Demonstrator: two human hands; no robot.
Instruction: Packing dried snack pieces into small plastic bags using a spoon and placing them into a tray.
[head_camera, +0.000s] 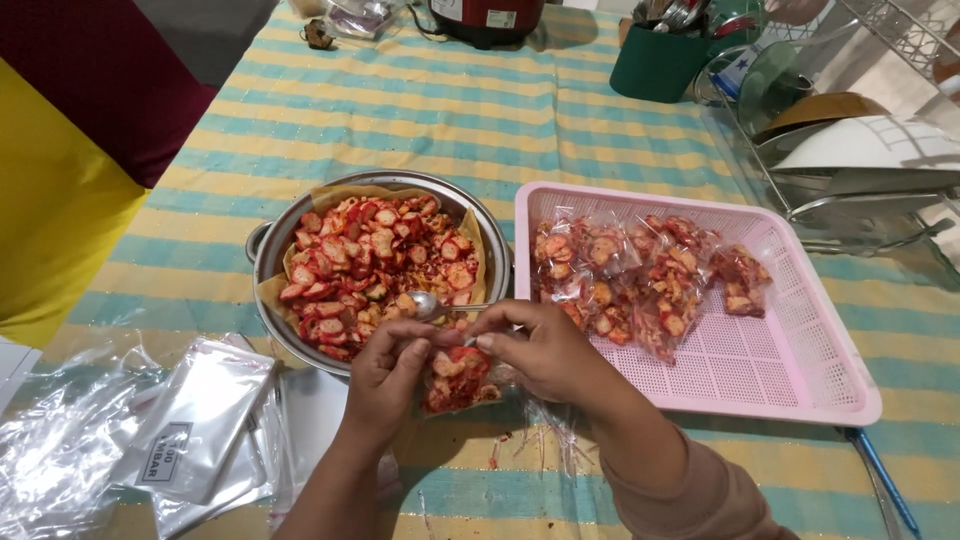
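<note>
Both hands low in the middle of the head view, over a counter (420, 110) covered by a cloth striped in teal, yellow and cream. Left hand (385, 375) curled round the left side of a small clear bag (458, 380) of red-coated snack slices, fingers (405, 365) clamped on the bag's edge. Right hand (545, 355) against the bag's right side, fingers closed together, pinching the bag's top and the handle of a metal spoon (430, 305) at once. Spoon bowl poking out just above the hands, over the near rim of a round metal pot (268, 250) lined with brown paper and heaped with the same red snack slices (375, 265). Bag held just in front of that pot, above the cloth, partly filled. Just right of the pot, touching or nearly touching it, a pink perforated plastic basket (790, 370) with several filled, closed snack bags (640, 275) piled in its far left part. Lower left, a loose stack of empty clear plastic pouches (190, 420) lying flat on the cloth. Far edge: a dark green cup of utensils (658, 60), beside it a wire dish rack (860, 190) with plates. Blue pen (885, 480) beside the basket's near right corner.
</note>
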